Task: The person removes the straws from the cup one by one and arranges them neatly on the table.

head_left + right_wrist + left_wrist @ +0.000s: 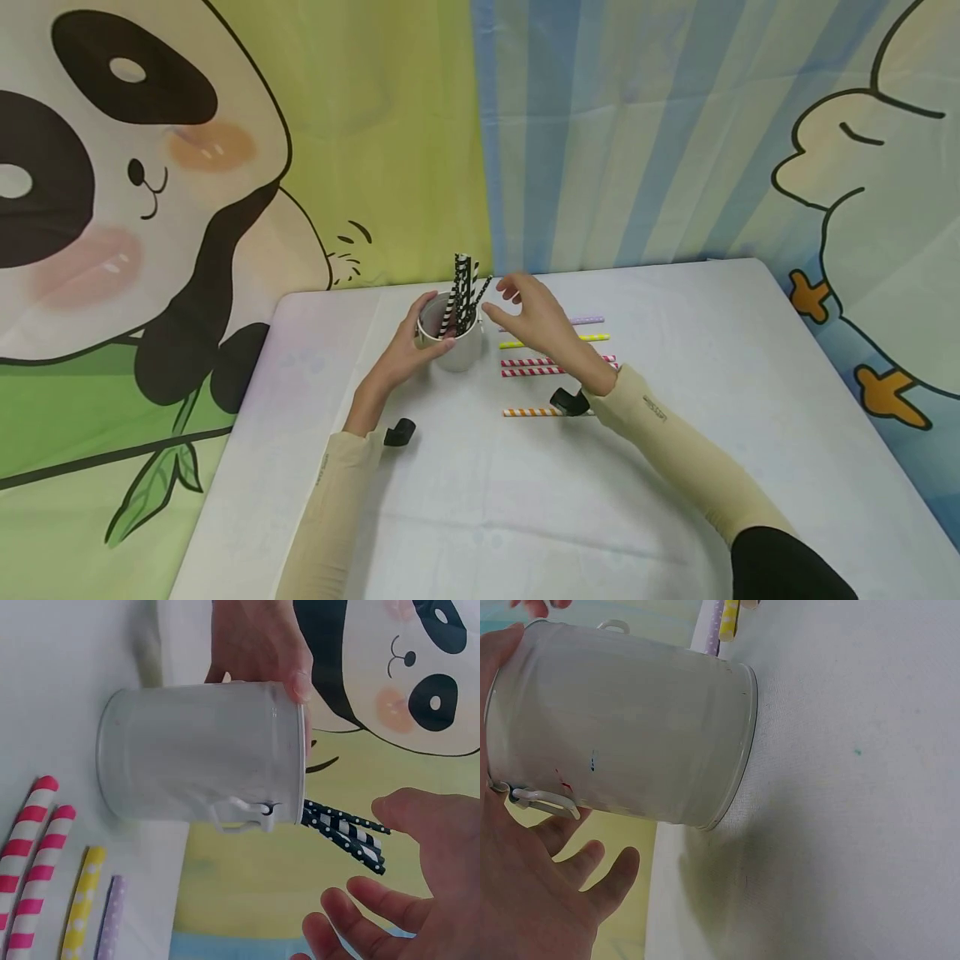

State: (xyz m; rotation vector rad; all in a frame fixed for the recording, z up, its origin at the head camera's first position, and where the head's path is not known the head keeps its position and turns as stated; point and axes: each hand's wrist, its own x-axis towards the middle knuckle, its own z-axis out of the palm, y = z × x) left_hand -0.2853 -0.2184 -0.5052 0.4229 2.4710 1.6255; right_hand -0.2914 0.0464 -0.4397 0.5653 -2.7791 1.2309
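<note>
A white metal bucket (461,357) with small side handles stands near the back of the table, holding several black-and-white patterned paper straws (465,292). My left hand (401,354) grips the bucket by its rim from the left, thumb on the near side. Its other fingers (615,881) spread beside the bucket wall in the left wrist view. To the right of the straws' upper ends hovers my right hand (538,315), fingers spread and loosely bent. In the right wrist view, a gap separates its thumb (405,810) and fingers, and nothing is held.
On the table (450,508), right of the bucket, lie a purple dotted straw (588,320), a yellow straw (596,337), two red-and-white striped straws (525,373) and an orange-and-white straw (528,412). My right forearm passes over some of them. A printed curtain (405,167) hangs behind the table.
</note>
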